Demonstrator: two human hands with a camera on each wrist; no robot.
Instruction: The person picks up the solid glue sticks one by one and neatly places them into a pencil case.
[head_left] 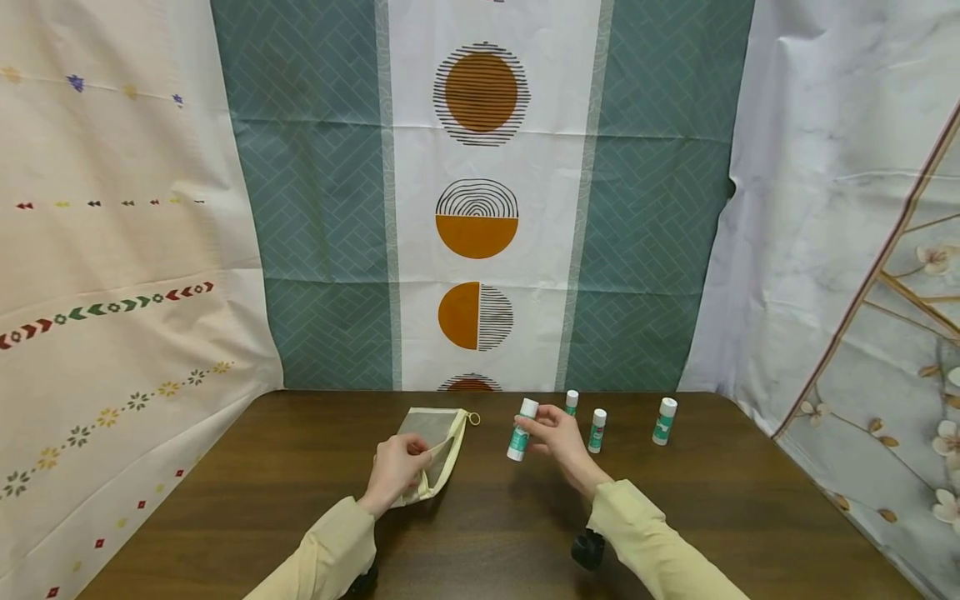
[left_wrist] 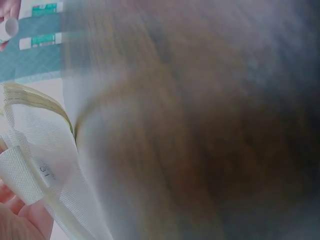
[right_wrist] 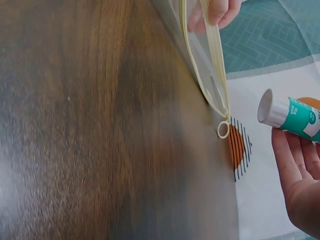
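A mesh zipper pouch (head_left: pixel 435 421) with pale yellow edging lies on the table, its mouth parted. My left hand (head_left: pixel 397 468) pinches the pouch's near edge; in the left wrist view the fingers (left_wrist: pixel 30 220) show behind the mesh (left_wrist: pixel 55 150). To the right of the pouch, my right hand (head_left: pixel 558 437) holds a glue stick (head_left: pixel 522 429) with a white cap and green label, tilted above the table. In the right wrist view this glue stick (right_wrist: pixel 295 117) lies across the fingers, and the pouch's ring pull (right_wrist: pixel 223 129) hangs at the zipper's end.
Two more glue sticks stand just beyond my right hand, a rear one (head_left: pixel 572 402) partly hidden and a nearer one (head_left: pixel 597 431). Another glue stick (head_left: pixel 664 421) stands farther right. Patterned curtains (head_left: pixel 480 208) hang behind the dark wooden table (head_left: pixel 480 550).
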